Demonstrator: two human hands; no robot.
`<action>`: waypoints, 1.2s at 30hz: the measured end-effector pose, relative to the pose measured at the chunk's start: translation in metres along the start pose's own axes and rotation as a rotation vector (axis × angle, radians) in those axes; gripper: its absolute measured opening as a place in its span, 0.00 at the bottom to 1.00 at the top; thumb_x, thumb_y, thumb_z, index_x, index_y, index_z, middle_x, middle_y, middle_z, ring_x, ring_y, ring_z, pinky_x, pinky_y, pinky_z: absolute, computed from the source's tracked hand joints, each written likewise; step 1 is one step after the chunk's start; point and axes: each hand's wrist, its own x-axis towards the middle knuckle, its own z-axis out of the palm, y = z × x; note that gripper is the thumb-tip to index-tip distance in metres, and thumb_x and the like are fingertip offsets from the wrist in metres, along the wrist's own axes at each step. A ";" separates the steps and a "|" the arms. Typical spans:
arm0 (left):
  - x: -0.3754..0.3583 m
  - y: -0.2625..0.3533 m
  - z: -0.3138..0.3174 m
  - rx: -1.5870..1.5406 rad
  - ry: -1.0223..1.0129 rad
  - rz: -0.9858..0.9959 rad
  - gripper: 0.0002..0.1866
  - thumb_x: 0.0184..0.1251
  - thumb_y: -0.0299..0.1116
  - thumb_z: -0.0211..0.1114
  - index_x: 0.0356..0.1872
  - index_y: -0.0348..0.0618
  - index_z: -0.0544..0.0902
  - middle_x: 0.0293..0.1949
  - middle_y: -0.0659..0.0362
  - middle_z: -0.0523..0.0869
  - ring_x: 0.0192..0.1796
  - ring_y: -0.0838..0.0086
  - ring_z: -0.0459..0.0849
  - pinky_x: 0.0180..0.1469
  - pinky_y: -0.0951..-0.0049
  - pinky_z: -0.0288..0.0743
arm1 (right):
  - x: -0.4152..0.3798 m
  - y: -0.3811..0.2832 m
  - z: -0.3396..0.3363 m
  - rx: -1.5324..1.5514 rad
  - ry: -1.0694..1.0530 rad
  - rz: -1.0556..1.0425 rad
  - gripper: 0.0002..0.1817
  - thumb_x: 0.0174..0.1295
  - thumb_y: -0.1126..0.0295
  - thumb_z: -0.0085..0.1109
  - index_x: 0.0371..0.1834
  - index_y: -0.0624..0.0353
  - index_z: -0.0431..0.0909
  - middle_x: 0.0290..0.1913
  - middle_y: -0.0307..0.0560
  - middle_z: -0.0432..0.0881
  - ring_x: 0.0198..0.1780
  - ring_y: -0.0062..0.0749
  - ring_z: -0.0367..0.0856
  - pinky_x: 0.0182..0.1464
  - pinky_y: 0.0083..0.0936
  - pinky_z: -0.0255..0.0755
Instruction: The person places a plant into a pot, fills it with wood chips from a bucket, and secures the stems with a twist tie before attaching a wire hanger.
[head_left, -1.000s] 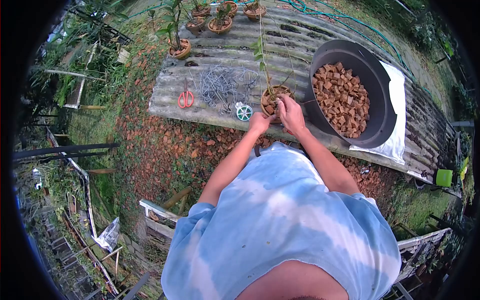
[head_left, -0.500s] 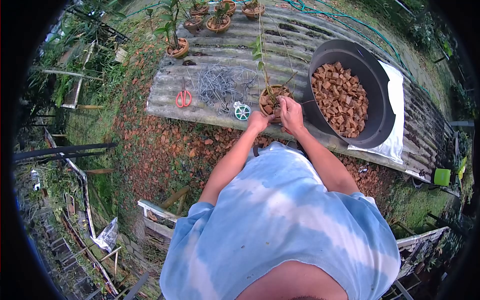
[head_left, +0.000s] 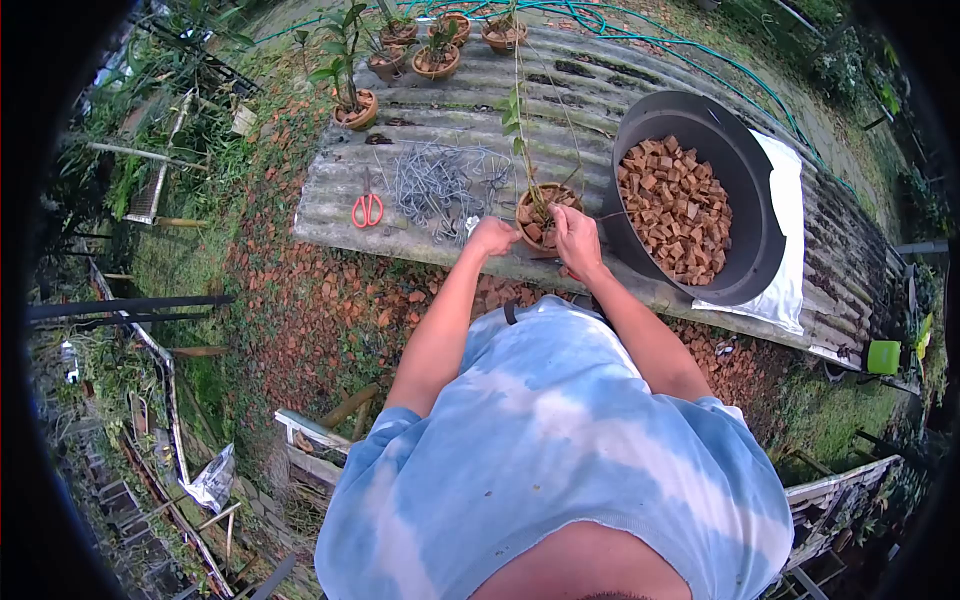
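Observation:
A clay pot (head_left: 535, 240) of brown chunks stands at the front edge of the corrugated sheet, with a leafy plant stem (head_left: 520, 120) rising from it between thin hanger wires. My right hand (head_left: 578, 245) is at the pot's right side, its fingers pinched close to the stem's base; what lies between them is hidden. My left hand (head_left: 492, 237) is closed beside the pot's left rim, over the spot where a green wire spool lay; I cannot make out what it grips. Red-handled scissors (head_left: 367, 210) and a heap of grey wire hooks (head_left: 435, 185) lie to the left.
A large black tub (head_left: 745, 265) with brown chunks (head_left: 675, 205) stands on a white sack (head_left: 790, 220) at the right. Several potted plants, one in a clay pot (head_left: 357, 112), stand at the back left. A green hose (head_left: 690, 48) runs along the far edge.
My left hand has moved left, away from the front of the pot, and now covers the green spool. My right hand stays at the pot. The view has shifted slightly.

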 end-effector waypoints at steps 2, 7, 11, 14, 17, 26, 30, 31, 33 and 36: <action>0.025 0.008 -0.014 -0.048 0.171 0.182 0.21 0.67 0.40 0.76 0.51 0.32 0.86 0.41 0.55 0.90 0.41 0.70 0.89 0.47 0.72 0.84 | 0.000 0.001 0.000 0.004 -0.006 0.007 0.17 0.78 0.62 0.52 0.43 0.65 0.83 0.32 0.66 0.80 0.33 0.65 0.78 0.37 0.46 0.72; 0.048 0.061 -0.005 -0.118 0.265 0.412 0.29 0.61 0.44 0.77 0.59 0.39 0.85 0.57 0.50 0.89 0.56 0.63 0.89 0.61 0.65 0.79 | 0.006 -0.008 -0.008 -0.042 -0.111 0.122 0.16 0.76 0.62 0.53 0.44 0.63 0.85 0.39 0.66 0.84 0.44 0.65 0.83 0.46 0.50 0.75; 0.042 0.079 0.012 0.078 0.329 0.351 0.25 0.62 0.40 0.78 0.57 0.37 0.85 0.52 0.50 0.91 0.54 0.64 0.89 0.57 0.67 0.80 | 0.006 -0.009 -0.008 -0.032 -0.095 0.122 0.17 0.76 0.61 0.53 0.43 0.63 0.85 0.39 0.67 0.84 0.44 0.66 0.82 0.46 0.51 0.75; 0.040 0.082 0.015 0.055 0.367 0.343 0.16 0.61 0.39 0.76 0.46 0.42 0.90 0.42 0.51 0.93 0.47 0.61 0.91 0.54 0.64 0.81 | 0.007 -0.006 -0.005 -0.036 -0.105 0.141 0.17 0.77 0.60 0.53 0.43 0.63 0.85 0.39 0.68 0.83 0.45 0.66 0.82 0.46 0.51 0.75; 0.040 0.078 0.019 -0.028 0.369 0.370 0.12 0.60 0.38 0.75 0.41 0.43 0.91 0.38 0.52 0.93 0.43 0.60 0.92 0.52 0.63 0.82 | 0.005 -0.006 -0.007 -0.021 -0.085 0.113 0.18 0.77 0.61 0.51 0.45 0.65 0.85 0.38 0.68 0.83 0.44 0.66 0.82 0.45 0.49 0.76; 0.019 0.064 0.009 -0.188 0.148 0.479 0.14 0.72 0.35 0.72 0.52 0.40 0.88 0.40 0.59 0.92 0.39 0.78 0.87 0.41 0.76 0.79 | 0.007 -0.003 -0.003 -0.004 -0.066 0.101 0.19 0.78 0.61 0.49 0.46 0.65 0.85 0.36 0.70 0.82 0.43 0.67 0.82 0.44 0.50 0.76; 0.012 0.055 0.011 -0.178 0.121 0.555 0.16 0.74 0.35 0.70 0.56 0.39 0.86 0.42 0.59 0.90 0.41 0.78 0.87 0.42 0.77 0.80 | 0.008 -0.006 -0.005 -0.003 -0.062 0.124 0.20 0.79 0.61 0.49 0.41 0.67 0.83 0.34 0.71 0.80 0.42 0.70 0.80 0.42 0.52 0.73; 0.006 0.057 0.011 -0.181 0.113 0.553 0.16 0.74 0.35 0.70 0.57 0.39 0.86 0.43 0.59 0.90 0.42 0.78 0.88 0.43 0.77 0.80 | 0.007 -0.007 -0.005 -0.004 -0.052 0.117 0.20 0.78 0.60 0.49 0.40 0.68 0.82 0.34 0.71 0.80 0.42 0.71 0.80 0.42 0.52 0.73; -0.003 0.062 0.010 -0.276 0.086 0.547 0.16 0.74 0.35 0.70 0.57 0.38 0.86 0.45 0.58 0.90 0.44 0.77 0.88 0.45 0.77 0.82 | 0.008 -0.008 -0.004 -0.006 -0.035 0.094 0.21 0.78 0.60 0.49 0.38 0.69 0.81 0.34 0.72 0.79 0.42 0.71 0.79 0.41 0.53 0.72; -0.015 0.067 0.004 -0.105 0.231 0.754 0.16 0.74 0.33 0.68 0.57 0.37 0.86 0.49 0.57 0.90 0.47 0.76 0.89 0.47 0.76 0.83 | 0.010 -0.010 -0.005 -0.029 -0.052 0.128 0.21 0.78 0.60 0.49 0.37 0.69 0.80 0.33 0.72 0.79 0.42 0.72 0.79 0.42 0.54 0.72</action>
